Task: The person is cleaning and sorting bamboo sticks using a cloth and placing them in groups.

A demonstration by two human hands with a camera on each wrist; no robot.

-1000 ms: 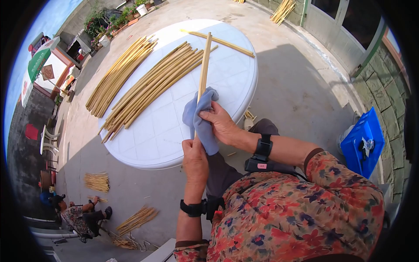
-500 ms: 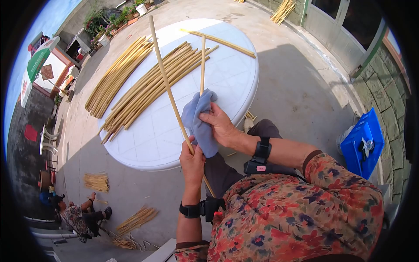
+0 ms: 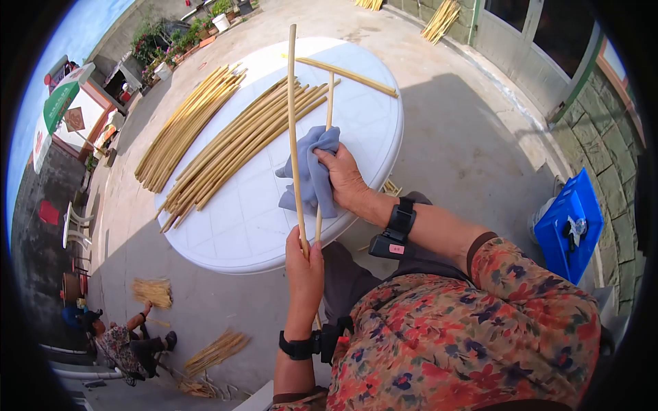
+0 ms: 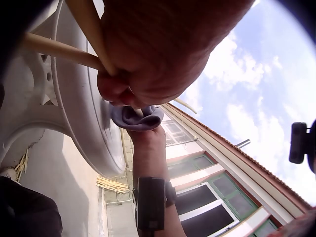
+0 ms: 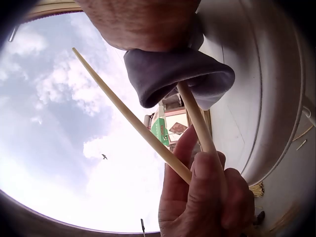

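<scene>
My left hand (image 3: pixel 305 274) grips two slender peeled sticks near the front edge of the table. One long stick (image 3: pixel 293 123) rises free to the left of the cloth. The other stick (image 3: pixel 330 103) passes through a blue-grey cloth (image 3: pixel 308 171), its far end poking out beyond. My right hand (image 3: pixel 346 181) holds that cloth around it, thumb on top. From the right wrist, the two sticks spread apart out of the left hand (image 5: pixel 207 197), and one enters the folded cloth (image 5: pixel 168 74). The left wrist view shows both sticks crossing at the fist (image 4: pixel 148 64).
Two bundles of sticks (image 3: pixel 240 147) (image 3: pixel 188 123) lie on the white round table (image 3: pixel 233 240), with a few more sticks (image 3: pixel 349 75) at its far side. A blue container (image 3: pixel 565 226) stands right. Another person (image 3: pixel 120 342) sits at lower left near stick piles.
The two sticks, close together before, have come apart; one left the cloth, leaned left, then swung more upright. My right hand and the cloth have moved slightly farther along the other stick.
</scene>
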